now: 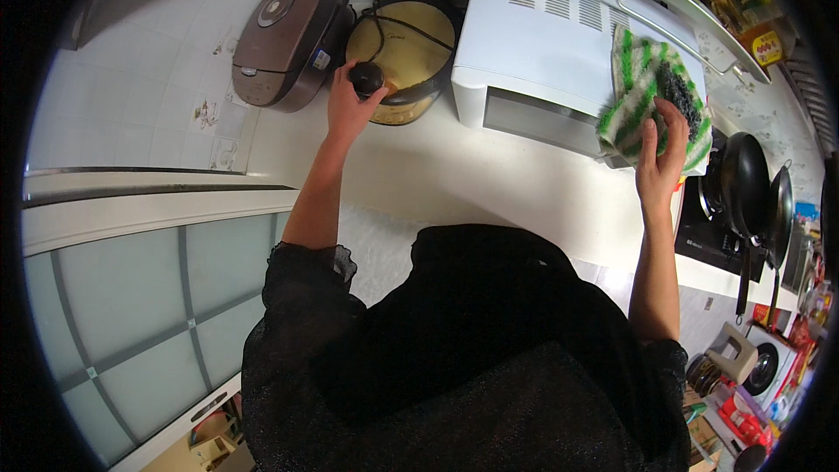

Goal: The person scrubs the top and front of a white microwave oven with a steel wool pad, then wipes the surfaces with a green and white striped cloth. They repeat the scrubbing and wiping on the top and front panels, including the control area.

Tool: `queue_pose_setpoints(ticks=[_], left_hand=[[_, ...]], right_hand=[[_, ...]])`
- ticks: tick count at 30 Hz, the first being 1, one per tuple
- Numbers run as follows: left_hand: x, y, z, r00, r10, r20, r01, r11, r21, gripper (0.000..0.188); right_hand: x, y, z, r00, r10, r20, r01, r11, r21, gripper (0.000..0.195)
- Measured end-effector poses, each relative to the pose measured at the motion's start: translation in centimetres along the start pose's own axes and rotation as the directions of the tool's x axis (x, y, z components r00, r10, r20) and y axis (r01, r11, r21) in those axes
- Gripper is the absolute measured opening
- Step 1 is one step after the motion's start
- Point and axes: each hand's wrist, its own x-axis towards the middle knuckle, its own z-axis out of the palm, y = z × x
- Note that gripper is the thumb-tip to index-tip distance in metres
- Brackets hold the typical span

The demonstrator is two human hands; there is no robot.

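My left hand (pixel 351 105) is closed around a dark, round-topped container (pixel 366 78), perhaps a capped bottle, seen from above. It is held at the front of a gold-lidded Midea electric cooker (pixel 419 39), whose black cord (pixel 413 27) lies across the lid. On the right, a green-and-white striped cloth (pixel 632 88) with a dark patch drapes over the corner of a white countertop oven or microwave (pixel 524 46). My right hand (pixel 662 151) is over this cloth, thumb and fingers apart; whether the fingertips press on it is hard to see.
A brown rice cooker (pixel 288 39) stands left of the gold one on the pale countertop (pixel 419 164). Above the oven runs a rack (pixel 682 6) with jars. Pans (pixel 744 183) sit by a black cooktop (pixel 708 239) at right. A glass-panelled door (pixel 131 301) is at left.
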Motion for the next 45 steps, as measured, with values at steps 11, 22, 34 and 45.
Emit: queue_pose_setpoints(ticks=[11,22,34,45], left_hand=[[-0.2,1.3,0.7,0.983,-0.063,-0.17,0.035,0.986,-0.162,0.066],[4.9,17.2,-4.7,0.973,0.164,-0.161,-0.219,0.872,-0.438,0.052],[20.4,23.4,-8.1,0.912,0.228,-0.342,-0.396,0.712,-0.58,0.048],[21.0,29.3,-7.1,0.903,0.319,-0.289,-0.425,0.761,-0.49,0.055]], right_hand=[[0.9,-2.0,-0.7,0.999,0.036,0.037,-0.037,0.999,0.025,0.03],[3.1,-7.6,-0.5,0.971,-0.172,0.165,0.13,0.962,0.241,0.029],[1.3,-6.8,-0.2,0.971,-0.087,0.221,0.031,0.97,0.243,0.026],[1.8,-6.9,0.3,0.971,-0.115,0.209,0.06,0.967,0.249,0.024]])
